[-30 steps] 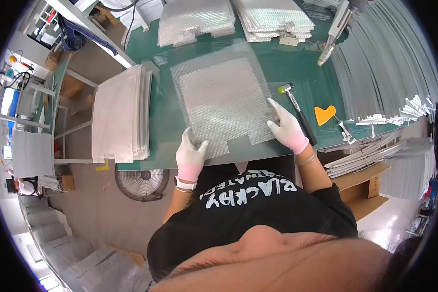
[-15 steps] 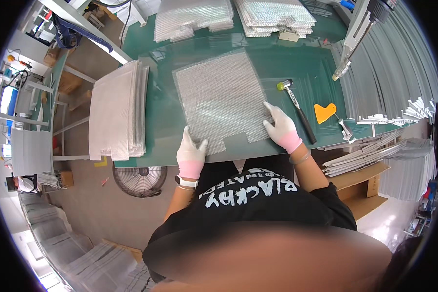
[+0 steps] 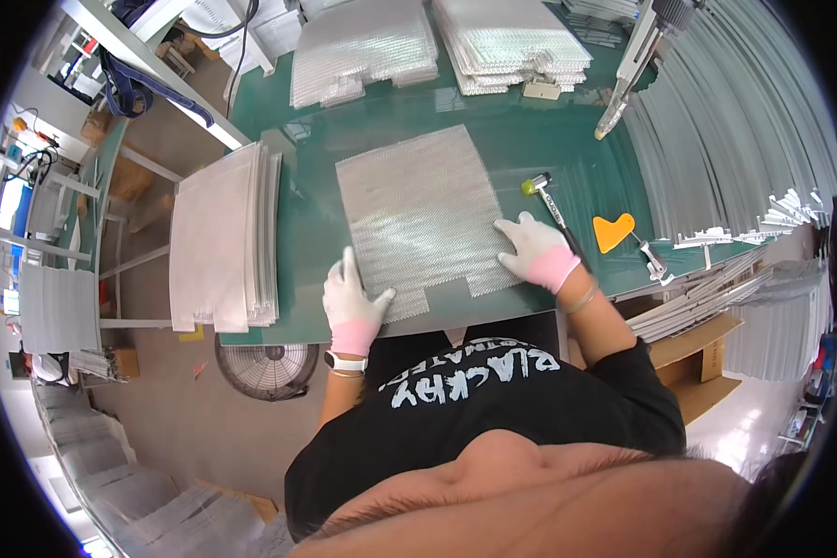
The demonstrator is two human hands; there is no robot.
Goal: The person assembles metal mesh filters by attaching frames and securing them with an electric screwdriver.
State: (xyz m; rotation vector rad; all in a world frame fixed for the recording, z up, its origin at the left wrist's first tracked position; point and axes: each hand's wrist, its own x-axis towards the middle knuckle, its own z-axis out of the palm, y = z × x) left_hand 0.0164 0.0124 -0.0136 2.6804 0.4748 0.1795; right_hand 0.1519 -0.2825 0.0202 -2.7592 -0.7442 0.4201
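Note:
A silvery, mesh-textured sheet [image 3: 418, 219] lies flat on the green tabletop [image 3: 312, 205], with a rectangular notch in its near edge. My left hand [image 3: 352, 302], in a white glove with a pink cuff, rests at the sheet's near left corner, thumb and fingers apart. At the right edge, my gloved right hand [image 3: 535, 249] touches the sheet with fingers spread. Just beyond that hand lies a mallet [image 3: 551, 203] with a yellow-green face, its black handle partly hidden by the hand. Farther right are an orange heart-shaped scraper [image 3: 612, 232] and a small metal-headed hand tool [image 3: 656, 264].
Similar sheets are stacked at the left [image 3: 214, 237], back middle [image 3: 363, 56] and back right [image 3: 507, 42]. Long grey strips [image 3: 716, 139] fill the table's right side, below a slanting metal arm [image 3: 628, 84]. A floor fan [image 3: 265, 372] and an open cardboard box [image 3: 688, 353] stand below.
The view has shifted, so the table sits lower in the picture. Both hands have loosened slightly at the sheet's edges, the left fingers spreading wider and the right hand moving over the mallet's handle.

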